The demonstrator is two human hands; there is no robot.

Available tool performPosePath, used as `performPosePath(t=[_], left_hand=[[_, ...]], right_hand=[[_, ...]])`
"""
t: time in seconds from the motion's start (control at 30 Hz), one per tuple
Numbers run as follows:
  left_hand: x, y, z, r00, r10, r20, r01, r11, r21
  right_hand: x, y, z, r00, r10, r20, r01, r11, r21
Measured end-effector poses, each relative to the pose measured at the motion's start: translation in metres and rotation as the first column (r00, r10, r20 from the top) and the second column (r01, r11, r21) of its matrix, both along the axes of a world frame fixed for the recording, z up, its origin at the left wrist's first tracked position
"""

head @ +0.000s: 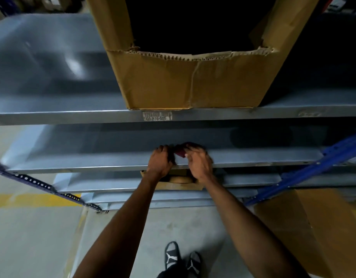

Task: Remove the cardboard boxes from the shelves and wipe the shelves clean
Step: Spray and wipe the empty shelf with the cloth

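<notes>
Both hands work at the front edge of the second grey steel shelf (76, 157), which carries no boxes, consistent with the wiping stage there. The left hand (160, 159) and right hand (199, 164) are curled together around a dark red cloth (180, 153), apparently bunching it for a stroke; blur hides finger detail. One open-topped cardboard box (193, 81) remains on the upper shelf (52, 115), above its barcode label (157, 116). Another carton (313, 227) stands on the floor to the right.

An open cardboard box (193, 81) stands on the grey upper shelf (52, 114).
</notes>
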State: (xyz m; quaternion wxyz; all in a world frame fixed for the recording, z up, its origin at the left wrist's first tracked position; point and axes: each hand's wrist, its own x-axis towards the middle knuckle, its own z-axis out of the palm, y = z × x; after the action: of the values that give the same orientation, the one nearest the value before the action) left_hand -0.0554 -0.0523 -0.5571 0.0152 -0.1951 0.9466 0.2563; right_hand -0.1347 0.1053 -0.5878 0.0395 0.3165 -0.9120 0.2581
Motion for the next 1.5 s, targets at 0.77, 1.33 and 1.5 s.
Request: performPosePath(t=[0.77,1.33,1.5], left_hand=[[-0.057,0.06,-0.013,0.976,-0.217,-0.002,0.217,0.976,-0.004],[-0.095,0.166,-0.005,0.945,-0.313,-0.1,0.301,0.947,-0.112],[-0.084,0.173,-0.024,0.945,-0.311,-0.098,0.291,0.941,-0.174]], right_hand=[[-0.048,0.122,-0.008,0.992,-0.1,-0.073,0.102,0.995,0.024],[-0.071,0.161,-0.02,0.983,-0.135,-0.125,0.129,0.99,-0.061],[-0.087,0.222,-0.035,0.984,0.022,-0.174,-0.021,1.0,0.006]])
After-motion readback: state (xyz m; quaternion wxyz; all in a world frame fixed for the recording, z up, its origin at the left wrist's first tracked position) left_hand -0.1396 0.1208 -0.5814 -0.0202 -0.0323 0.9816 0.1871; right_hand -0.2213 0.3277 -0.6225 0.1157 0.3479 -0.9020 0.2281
